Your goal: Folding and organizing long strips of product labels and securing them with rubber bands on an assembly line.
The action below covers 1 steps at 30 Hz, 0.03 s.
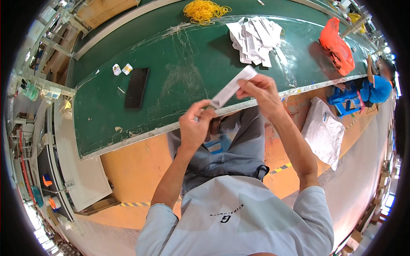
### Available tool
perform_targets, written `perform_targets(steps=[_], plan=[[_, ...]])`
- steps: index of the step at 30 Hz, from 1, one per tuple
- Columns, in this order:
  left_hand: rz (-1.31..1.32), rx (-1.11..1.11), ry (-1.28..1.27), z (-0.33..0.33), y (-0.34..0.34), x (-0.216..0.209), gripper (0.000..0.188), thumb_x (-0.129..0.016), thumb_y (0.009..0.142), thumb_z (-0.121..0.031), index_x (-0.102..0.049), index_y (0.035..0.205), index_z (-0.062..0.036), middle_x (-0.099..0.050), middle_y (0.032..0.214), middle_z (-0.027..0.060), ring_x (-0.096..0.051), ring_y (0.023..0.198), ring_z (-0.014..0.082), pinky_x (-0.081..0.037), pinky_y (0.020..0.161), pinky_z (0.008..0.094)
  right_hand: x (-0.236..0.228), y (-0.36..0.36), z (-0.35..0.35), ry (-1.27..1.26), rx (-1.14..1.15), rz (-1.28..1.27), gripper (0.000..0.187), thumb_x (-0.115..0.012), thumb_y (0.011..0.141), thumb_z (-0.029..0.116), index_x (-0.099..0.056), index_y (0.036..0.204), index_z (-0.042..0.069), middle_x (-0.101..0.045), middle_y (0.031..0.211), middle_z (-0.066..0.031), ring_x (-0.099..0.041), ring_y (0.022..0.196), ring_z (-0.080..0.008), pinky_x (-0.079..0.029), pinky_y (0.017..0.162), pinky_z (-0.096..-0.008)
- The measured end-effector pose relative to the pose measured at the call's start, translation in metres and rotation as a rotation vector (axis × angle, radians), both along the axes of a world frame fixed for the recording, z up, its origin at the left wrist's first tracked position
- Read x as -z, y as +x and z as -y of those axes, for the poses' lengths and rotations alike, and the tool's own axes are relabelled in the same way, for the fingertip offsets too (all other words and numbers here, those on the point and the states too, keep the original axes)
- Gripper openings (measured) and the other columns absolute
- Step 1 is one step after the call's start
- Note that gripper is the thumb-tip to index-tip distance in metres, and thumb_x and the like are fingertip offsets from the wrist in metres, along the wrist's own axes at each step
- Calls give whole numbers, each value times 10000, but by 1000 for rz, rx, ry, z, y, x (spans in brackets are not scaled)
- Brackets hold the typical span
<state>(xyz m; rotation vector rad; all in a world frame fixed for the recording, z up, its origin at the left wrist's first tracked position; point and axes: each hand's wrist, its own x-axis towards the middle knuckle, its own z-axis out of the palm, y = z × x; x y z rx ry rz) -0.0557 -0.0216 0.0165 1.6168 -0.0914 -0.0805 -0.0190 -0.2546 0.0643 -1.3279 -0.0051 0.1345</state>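
Observation:
Over the front edge of the green table I hold a narrow folded strip of white paper (230,90) at a slant. My left hand (196,123) pinches its lower end, with thumb and fingers closed. Further up, my right hand (261,91) grips the strip near its upper end between thumb and fingers. Just beyond lies a loose pile of folded white papers (255,40) on the table. A black phone (137,88) lies flat on the tabletop, left of my hands.
The green table (171,81) has a pale worn edge. On it are a heap of yellow string (204,11), a red plastic bag (336,46) and two small labels (121,69). A white sack (323,130) rests on the floor at right, near a person in blue (379,88).

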Motion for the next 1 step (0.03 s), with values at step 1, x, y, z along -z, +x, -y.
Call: perform_targets(steps=[1], plan=[[-8,-49,73,-8,3,-8,254,-660,985,-120,-673,1221,-26,-756,877,67,-672,847,82,-502,772,223,-1,0,-2,-134,97,114,242,-725,939,144,-728,1123,-14,-749,961,-95,-714,836,-130,-602,781,-272]])
